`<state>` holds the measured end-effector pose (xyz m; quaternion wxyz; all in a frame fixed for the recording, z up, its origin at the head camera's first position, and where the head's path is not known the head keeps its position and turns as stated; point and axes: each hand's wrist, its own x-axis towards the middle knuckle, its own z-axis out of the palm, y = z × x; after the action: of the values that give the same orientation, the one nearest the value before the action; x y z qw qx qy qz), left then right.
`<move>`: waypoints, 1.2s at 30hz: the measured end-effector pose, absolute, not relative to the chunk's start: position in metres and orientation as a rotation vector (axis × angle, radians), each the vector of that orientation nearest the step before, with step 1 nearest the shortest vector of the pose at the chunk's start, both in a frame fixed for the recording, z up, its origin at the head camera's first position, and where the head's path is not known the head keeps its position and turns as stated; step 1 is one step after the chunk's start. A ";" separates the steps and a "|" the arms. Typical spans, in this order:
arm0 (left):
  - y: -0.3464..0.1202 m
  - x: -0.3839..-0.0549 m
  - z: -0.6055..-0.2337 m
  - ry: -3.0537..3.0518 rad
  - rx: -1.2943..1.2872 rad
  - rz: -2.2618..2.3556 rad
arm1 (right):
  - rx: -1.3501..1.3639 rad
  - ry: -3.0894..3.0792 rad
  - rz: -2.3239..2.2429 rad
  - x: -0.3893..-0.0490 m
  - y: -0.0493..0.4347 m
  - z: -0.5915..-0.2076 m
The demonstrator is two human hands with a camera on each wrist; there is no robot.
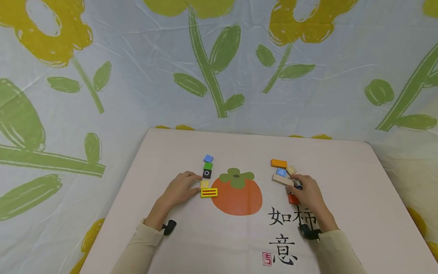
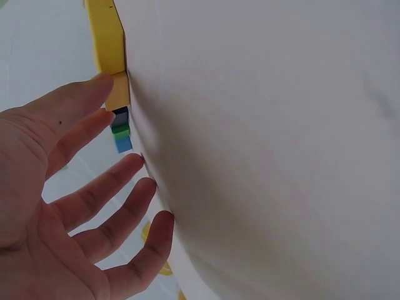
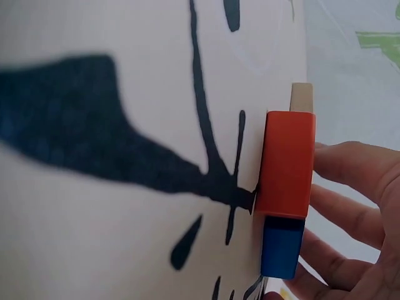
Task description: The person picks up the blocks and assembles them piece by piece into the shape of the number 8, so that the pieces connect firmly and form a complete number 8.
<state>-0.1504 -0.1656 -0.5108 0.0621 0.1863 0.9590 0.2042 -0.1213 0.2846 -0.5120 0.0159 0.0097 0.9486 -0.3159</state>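
My left hand [image 1: 183,187] rests beside a column of blocks, fingers apart and loosely bent. In the left wrist view its thumb and forefinger tips are right at a small tan block [image 2: 117,94], below the yellow block [image 2: 107,40] with red stripes. Farther up the column are a black block [image 1: 207,174] with a white ring, a green block [image 1: 208,166] and a blue block [image 1: 208,158]. My right hand [image 1: 308,191] spreads its thumb and fingers around a second group. Near them are a red block [image 3: 287,165], a dark blue block [image 3: 282,247] and a long beige block [image 1: 282,179].
Beyond the right hand lie an orange block [image 1: 278,163], a light blue block [image 1: 281,172] marked 4 and a small tan striped block [image 1: 291,169]. The pale tabletop [image 1: 205,243] carries a printed persimmon and dark characters. A flowered cloth [image 1: 143,76] hangs behind.
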 end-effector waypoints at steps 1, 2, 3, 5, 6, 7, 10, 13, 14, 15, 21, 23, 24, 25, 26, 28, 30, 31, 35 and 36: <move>-0.165 -0.151 -0.511 2.901 0.561 0.614 | 0.033 2.951 -0.979 -0.122 0.285 -0.512; -0.165 -0.151 -0.511 2.904 0.563 0.610 | 0.032 2.954 -0.977 -0.122 0.285 -0.513; -0.165 -0.151 -0.512 2.906 0.562 0.599 | 0.033 2.957 -0.975 -0.122 0.284 -0.513; -0.165 -0.151 -0.513 2.910 0.562 0.572 | 0.037 2.964 -0.965 -0.122 0.284 -0.513; -0.164 -0.152 -0.513 2.911 0.562 0.561 | 0.041 2.966 -0.962 -0.122 0.284 -0.513; -0.164 -0.152 -0.513 2.914 0.561 0.555 | 0.045 2.967 -0.957 -0.122 0.283 -0.513; -0.164 -0.152 -0.514 2.918 0.561 0.544 | 0.055 2.970 -0.949 -0.122 0.282 -0.512; -0.163 -0.151 -0.513 2.922 0.554 0.545 | 0.061 2.972 -0.946 -0.122 0.282 -0.512; -0.163 -0.151 -0.513 2.921 0.550 0.540 | 0.062 2.974 -0.946 -0.122 0.282 -0.512; -0.162 -0.151 -0.513 2.922 0.545 0.534 | 0.062 2.975 -0.944 -0.122 0.282 -0.512; -0.162 -0.152 -0.512 2.923 0.539 0.530 | 0.065 2.976 -0.949 -0.122 0.281 -0.513; -0.162 -0.152 -0.512 2.919 0.538 0.550 | 0.065 2.974 -0.962 -0.122 0.281 -0.512; -0.163 -0.152 -0.512 2.917 0.537 0.564 | 0.064 2.972 -0.968 -0.122 0.281 -0.512; -0.163 -0.151 -0.511 2.914 0.531 0.575 | 0.062 2.973 -0.973 -0.122 0.281 -0.512; -0.163 -0.151 -0.511 2.911 0.527 0.587 | 0.059 2.975 -0.974 -0.122 0.280 -0.512; -0.164 -0.150 -0.510 2.914 0.518 0.606 | 0.043 2.987 -0.976 -0.121 0.279 -0.511; -0.165 -0.149 -0.508 2.922 0.515 0.635 | 0.029 3.005 -0.975 -0.121 0.278 -0.510; -0.165 -0.149 -0.507 2.930 0.518 0.648 | 0.021 3.018 -0.974 -0.121 0.278 -0.509; -0.165 -0.149 -0.504 2.972 0.585 0.696 | -0.021 3.058 -0.988 -0.121 0.274 -0.505; -0.164 -0.149 -0.504 2.981 0.608 0.703 | -0.033 3.064 -0.997 -0.121 0.273 -0.504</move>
<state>-0.1492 -0.1643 -0.5044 0.0095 0.1948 0.9546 0.2250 -0.1209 0.2731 -0.5038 -0.0402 -0.0103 0.9501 -0.3093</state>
